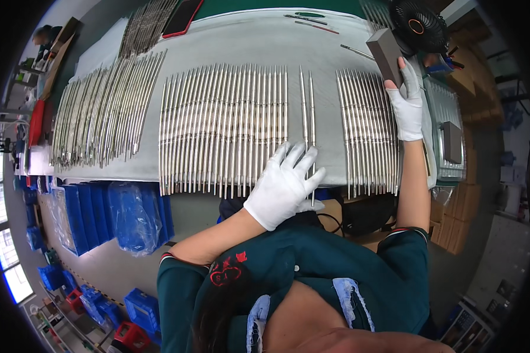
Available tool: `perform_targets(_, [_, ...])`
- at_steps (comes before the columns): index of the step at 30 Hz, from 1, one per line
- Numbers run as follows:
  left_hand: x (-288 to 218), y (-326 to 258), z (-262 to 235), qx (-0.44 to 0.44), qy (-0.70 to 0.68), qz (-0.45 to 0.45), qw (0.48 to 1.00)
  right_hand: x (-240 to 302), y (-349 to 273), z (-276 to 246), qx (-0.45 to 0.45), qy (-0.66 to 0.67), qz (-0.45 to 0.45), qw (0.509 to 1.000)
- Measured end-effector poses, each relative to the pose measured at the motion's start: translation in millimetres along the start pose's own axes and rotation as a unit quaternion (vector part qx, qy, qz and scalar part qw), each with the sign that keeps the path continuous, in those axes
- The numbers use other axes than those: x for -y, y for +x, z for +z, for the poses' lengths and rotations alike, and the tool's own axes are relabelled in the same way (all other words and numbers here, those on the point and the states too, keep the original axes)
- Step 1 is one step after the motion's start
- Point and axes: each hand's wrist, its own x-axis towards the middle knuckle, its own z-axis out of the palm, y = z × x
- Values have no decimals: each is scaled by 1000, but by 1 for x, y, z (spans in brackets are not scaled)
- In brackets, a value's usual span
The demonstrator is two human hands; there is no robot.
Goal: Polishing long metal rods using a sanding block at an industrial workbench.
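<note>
My left hand point(285, 183), in a white glove, lies palm down with its fingers spread over the lower ends of slim metal rods at the table's near edge. Under and beside its fingers are the right end of the middle row of rods point(224, 126) and two separate rods point(305, 109). My right hand point(407, 106), gloved but with bare thumb and fingertip, grips a grey rectangular block point(385, 52). That block is raised at a tilt above the upper end of the right-hand row of rods point(368, 135).
Another slanted row of rods point(100, 112) lies at the left, with more rods point(147, 26) behind. A black fan point(418, 25) stands far right. A second grey block point(451, 142) rests on clear plastic trays point(444, 109). Blue bins point(88, 215) sit below the table's left side.
</note>
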Motion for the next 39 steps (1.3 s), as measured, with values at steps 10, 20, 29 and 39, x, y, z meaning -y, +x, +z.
perform_targets(10, [-3,18,-7,152,137,-115,972,-34,-4,-9,-103,4,-1,995])
perform_targets(20, [-14,32,6,127,119,-9,985,-34,-2,-10,-117,24,24,993])
perform_targets(29, [-29,35,26,100,74,-8,992,-36,-1,-9,-137,12,32,990])
perform_targets(39, [-24,49,21,59,-14,74,995,-31,-1,-6,-148,22,53,987])
